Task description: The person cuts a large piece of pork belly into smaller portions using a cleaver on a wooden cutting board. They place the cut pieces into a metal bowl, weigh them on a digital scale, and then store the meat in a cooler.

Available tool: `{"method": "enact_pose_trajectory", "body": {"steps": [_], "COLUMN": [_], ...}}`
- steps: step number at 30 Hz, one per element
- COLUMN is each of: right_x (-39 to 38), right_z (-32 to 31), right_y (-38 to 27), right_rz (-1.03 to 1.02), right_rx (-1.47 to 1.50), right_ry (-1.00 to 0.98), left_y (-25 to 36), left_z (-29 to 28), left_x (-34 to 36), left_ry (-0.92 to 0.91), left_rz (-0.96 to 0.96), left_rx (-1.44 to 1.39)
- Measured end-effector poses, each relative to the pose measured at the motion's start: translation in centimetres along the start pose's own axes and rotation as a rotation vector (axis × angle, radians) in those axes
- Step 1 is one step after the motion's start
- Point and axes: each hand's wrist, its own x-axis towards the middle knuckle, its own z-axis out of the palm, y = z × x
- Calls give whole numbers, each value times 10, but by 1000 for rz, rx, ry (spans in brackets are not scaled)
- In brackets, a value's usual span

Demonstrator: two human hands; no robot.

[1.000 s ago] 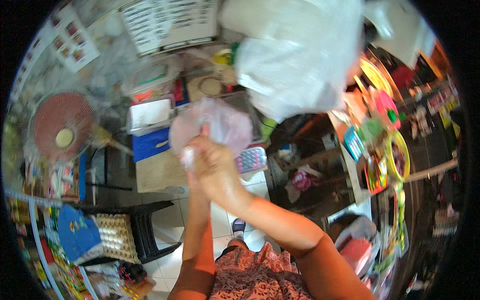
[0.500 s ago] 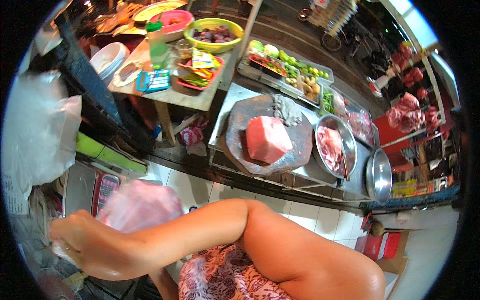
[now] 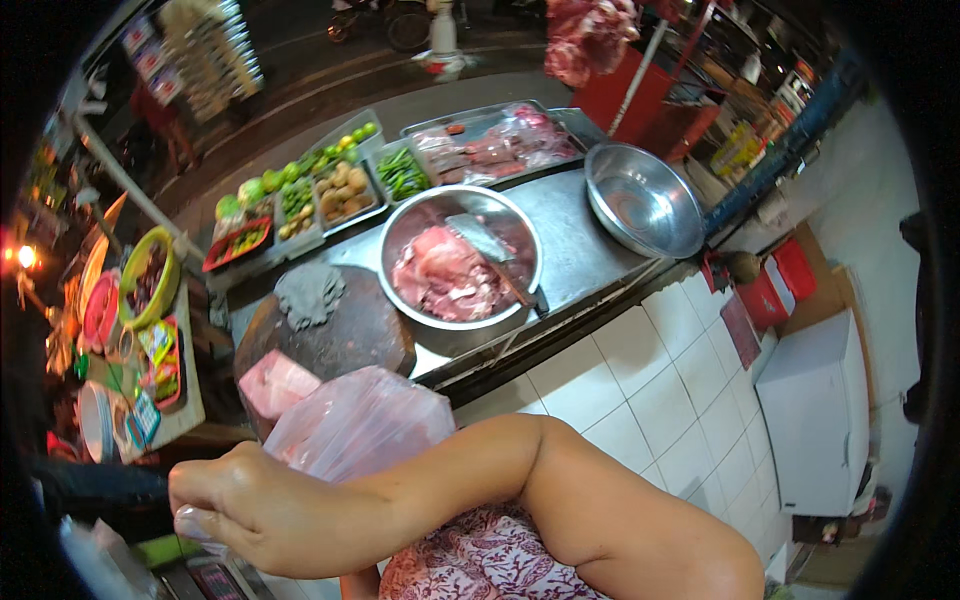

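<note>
My right hand (image 3: 240,510) is closed on the translucent pink plastic bag (image 3: 355,420), which bulges out behind my wrist and forearm. My left hand is hidden behind my right arm; a bit of that arm shows at the lower edge. Beyond the bag, a block of pink meat (image 3: 272,378) rests on a dark wooden chopping block (image 3: 370,345) beside a crumpled grey cloth (image 3: 310,292). A steel bowl (image 3: 440,275) holds cut meat and a cleaver (image 3: 480,240).
An empty steel bowl (image 3: 645,200), trays of vegetables (image 3: 340,185) and bagged meat (image 3: 490,150) share the counter. A side table with basins (image 3: 145,275) stands left. Meat (image 3: 585,40) hangs above. A white freezer (image 3: 810,410) stands right. A person (image 3: 160,120) is by the street.
My view has swung rightward from the wall table to face the meat counter and street. My right hand and the bag have turned along with me, the hand still closed.
</note>
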Motion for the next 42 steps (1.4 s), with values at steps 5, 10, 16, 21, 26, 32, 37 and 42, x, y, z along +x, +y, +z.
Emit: {"method": "enact_pose_trajectory", "body": {"steps": [5,10,16,21,26,32,37,42], "right_x": [-14,-45,-84,-107,-96,-96,-115,-130], "right_z": [-84,-145,-233,-336,-416,-496,-559,-602], "right_y": [-40,-68,-94,-107,-126,-133,-102,-40], "right_rz": [-4,-57,48,132,104,9,11,206], "right_rx": [-141,-400,-256,-277,-243,-336,-328,-330], "right_ry": [211,587,1008,1148,1235,1263,1284,1249], "left_y": [-26,-72,-152,-222,-261,-300,-319,-306], "left_z": [88,182,283,364,433,457,429,419], "left_x": [66,132,167,206,219,244,260,248], "left_ry": [-275,-620,-886,-996,-883,-776,-934,-886], "left_rz": [-246,-513,-784,-876,-759,-492,-190,19], "left_rx": [116,246,323,353,455,847,1001,1064]}}
